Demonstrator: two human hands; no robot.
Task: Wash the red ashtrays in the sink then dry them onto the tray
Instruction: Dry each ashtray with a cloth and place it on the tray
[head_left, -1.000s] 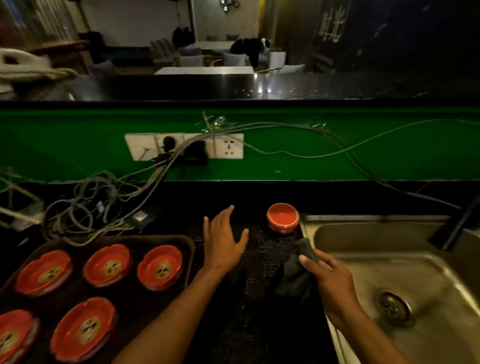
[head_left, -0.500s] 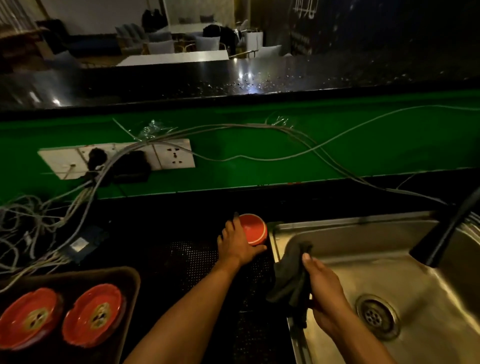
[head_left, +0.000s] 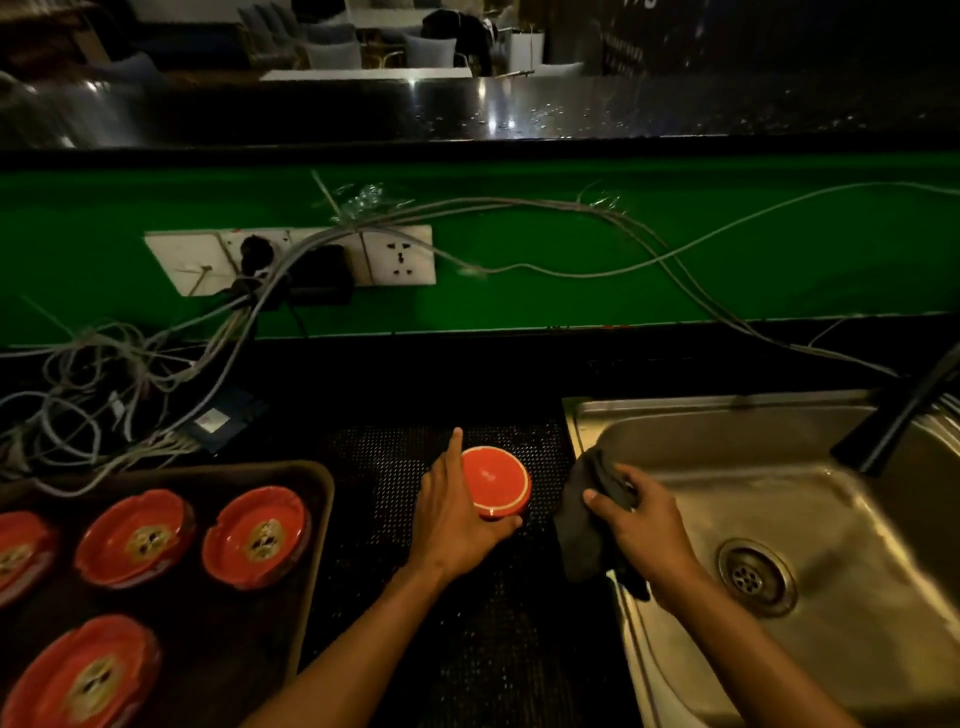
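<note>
From the head camera, the left hand (head_left: 457, 525) gripped a red ashtray (head_left: 496, 483) that lay upside down on the black dotted mat (head_left: 467, 649), between the tray (head_left: 291, 571) and the sink (head_left: 810, 519). The thumb curled under the near side of the ashtray, the palm lay against its left side, and the forefinger pointed up past its far edge. Whether the ashtray touched the mat or was lifted clear of it could not be told.

The right hand (head_left: 641, 530) held a dark cloth (head_left: 584, 525), its fingers and thumb closed round the bunched fabric. The cloth hung over the left rim of the sink, just beside the ashtray but apart from it. The sink basin looked wet, with its drain (head_left: 756, 577) to the right of the hand and a black tap (head_left: 893, 415) at the far right.

On the brown tray to the left, four more red ashtrays (head_left: 257, 535) sat right way up, each with a pale mark in its middle; the two at the left edge were partly cut off by the frame. Behind the tray lay a tangle of grey cables (head_left: 130, 395), running up to a white socket strip (head_left: 291, 260) on the green wall (head_left: 623, 291).
</note>
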